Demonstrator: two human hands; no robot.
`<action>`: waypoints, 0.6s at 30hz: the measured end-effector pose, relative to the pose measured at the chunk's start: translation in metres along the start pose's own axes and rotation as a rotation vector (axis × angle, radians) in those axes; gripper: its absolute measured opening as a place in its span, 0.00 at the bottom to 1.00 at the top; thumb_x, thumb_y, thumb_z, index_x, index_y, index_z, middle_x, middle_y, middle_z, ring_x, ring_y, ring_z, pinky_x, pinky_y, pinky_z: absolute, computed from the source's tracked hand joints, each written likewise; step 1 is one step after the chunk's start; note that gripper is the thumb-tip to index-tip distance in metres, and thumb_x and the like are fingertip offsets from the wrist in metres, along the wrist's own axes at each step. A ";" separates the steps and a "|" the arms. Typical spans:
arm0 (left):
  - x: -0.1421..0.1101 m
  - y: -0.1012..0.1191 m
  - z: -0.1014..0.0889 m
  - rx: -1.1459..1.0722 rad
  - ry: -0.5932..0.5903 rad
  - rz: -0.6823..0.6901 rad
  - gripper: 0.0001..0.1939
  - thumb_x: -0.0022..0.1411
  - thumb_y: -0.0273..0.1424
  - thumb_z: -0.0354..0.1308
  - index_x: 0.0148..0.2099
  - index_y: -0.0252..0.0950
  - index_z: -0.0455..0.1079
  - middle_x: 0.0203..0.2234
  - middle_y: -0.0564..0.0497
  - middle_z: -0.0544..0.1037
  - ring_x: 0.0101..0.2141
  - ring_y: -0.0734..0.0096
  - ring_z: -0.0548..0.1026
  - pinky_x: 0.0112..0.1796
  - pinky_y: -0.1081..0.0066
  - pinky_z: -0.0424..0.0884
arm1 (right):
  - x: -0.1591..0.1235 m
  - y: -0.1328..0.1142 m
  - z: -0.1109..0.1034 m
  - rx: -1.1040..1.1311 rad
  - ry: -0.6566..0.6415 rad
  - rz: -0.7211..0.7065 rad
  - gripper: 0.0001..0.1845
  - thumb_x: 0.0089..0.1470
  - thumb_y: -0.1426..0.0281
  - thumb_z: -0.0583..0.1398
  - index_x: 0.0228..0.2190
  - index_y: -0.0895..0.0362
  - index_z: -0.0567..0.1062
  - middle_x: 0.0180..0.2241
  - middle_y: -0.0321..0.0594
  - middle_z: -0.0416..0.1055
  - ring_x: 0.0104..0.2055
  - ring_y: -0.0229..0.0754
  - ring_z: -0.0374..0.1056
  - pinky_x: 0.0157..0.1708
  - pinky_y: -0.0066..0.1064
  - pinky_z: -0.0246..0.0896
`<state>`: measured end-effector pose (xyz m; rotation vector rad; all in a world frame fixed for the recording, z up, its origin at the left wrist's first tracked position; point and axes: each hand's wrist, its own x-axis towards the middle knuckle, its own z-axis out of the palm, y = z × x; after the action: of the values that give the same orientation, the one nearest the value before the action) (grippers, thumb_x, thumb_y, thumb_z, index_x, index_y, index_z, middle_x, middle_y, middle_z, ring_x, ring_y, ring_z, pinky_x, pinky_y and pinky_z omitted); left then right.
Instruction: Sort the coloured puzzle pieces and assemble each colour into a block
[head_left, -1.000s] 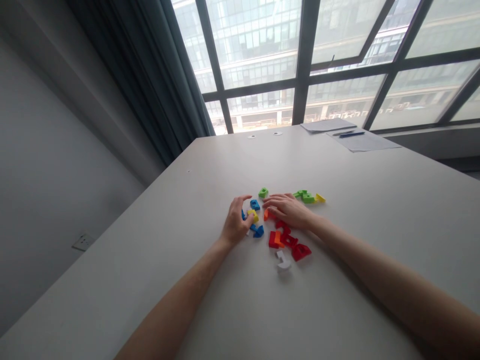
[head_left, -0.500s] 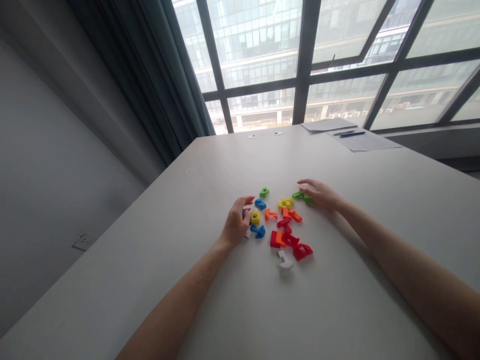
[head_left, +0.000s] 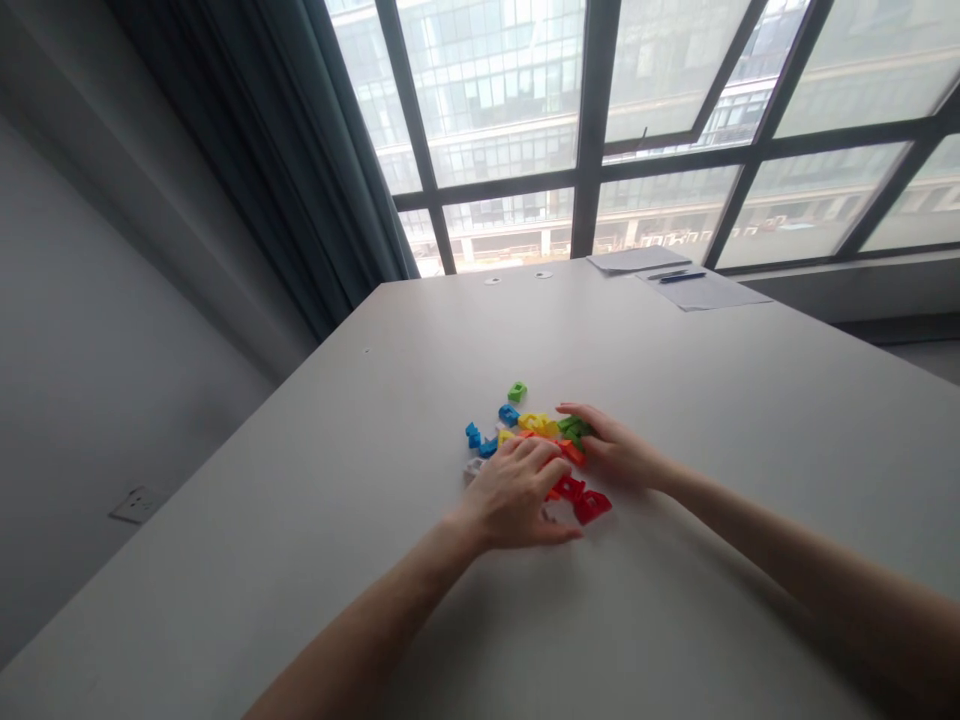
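Small coloured plastic blocks lie in a loose cluster on the white table. My left hand (head_left: 521,490) spreads over the near side, its fingers across orange and red blocks and its thumb beside a red block (head_left: 592,505). It hides part of the cluster, including most of a white block. At the right edge, my right hand (head_left: 611,445) curves open against the green blocks (head_left: 574,430). Between the hands and beyond them are yellow blocks (head_left: 538,424) and an orange block (head_left: 571,452). Blue blocks (head_left: 472,435) and a white block (head_left: 474,467) sit left of my left hand.
One green block (head_left: 517,391) lies apart at the far side of the cluster. Papers (head_left: 709,292) and a pen (head_left: 682,277) rest at the table's far right, near the window. A dark curtain (head_left: 300,180) hangs at the left.
My left hand has moved right and nearer, from beside the blue blocks to over the red ones. My right hand swung out to the green blocks, then moved back left; those blocks now sit closer in.
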<state>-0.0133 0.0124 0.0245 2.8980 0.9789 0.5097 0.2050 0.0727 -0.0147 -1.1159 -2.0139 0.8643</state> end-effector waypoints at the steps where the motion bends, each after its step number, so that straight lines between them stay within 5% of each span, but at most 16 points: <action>1: 0.001 0.002 0.000 0.029 -0.011 -0.003 0.26 0.57 0.51 0.60 0.48 0.37 0.67 0.46 0.45 0.74 0.48 0.55 0.70 0.51 0.58 0.64 | -0.008 -0.004 0.001 -0.005 0.009 -0.003 0.30 0.46 0.77 0.52 0.53 0.53 0.69 0.56 0.43 0.67 0.59 0.46 0.62 0.61 0.45 0.55; 8: -0.004 -0.016 0.002 0.217 0.044 -0.255 0.16 0.62 0.44 0.59 0.42 0.36 0.68 0.38 0.45 0.75 0.42 0.57 0.71 0.45 0.59 0.67 | -0.043 -0.025 -0.001 -0.049 -0.018 -0.007 0.27 0.51 0.72 0.57 0.54 0.52 0.66 0.55 0.44 0.67 0.57 0.48 0.65 0.58 0.45 0.59; 13: -0.018 -0.025 -0.001 0.125 0.054 -0.232 0.14 0.61 0.40 0.61 0.45 0.37 0.69 0.42 0.45 0.74 0.48 0.56 0.69 0.52 0.55 0.64 | -0.041 -0.042 0.012 -0.088 -0.050 -0.006 0.22 0.58 0.60 0.57 0.54 0.48 0.67 0.58 0.45 0.65 0.60 0.51 0.60 0.59 0.50 0.55; 18: -0.035 -0.031 0.004 0.048 0.137 -0.255 0.09 0.65 0.31 0.56 0.48 0.38 0.68 0.46 0.46 0.74 0.53 0.59 0.68 0.58 0.54 0.58 | -0.028 -0.049 0.032 -0.258 -0.051 -0.082 0.17 0.55 0.69 0.59 0.48 0.49 0.72 0.59 0.44 0.63 0.62 0.52 0.56 0.60 0.52 0.50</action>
<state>-0.0558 0.0166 0.0061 2.7488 1.3728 0.6806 0.1692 0.0200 -0.0002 -1.1498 -2.2447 0.6093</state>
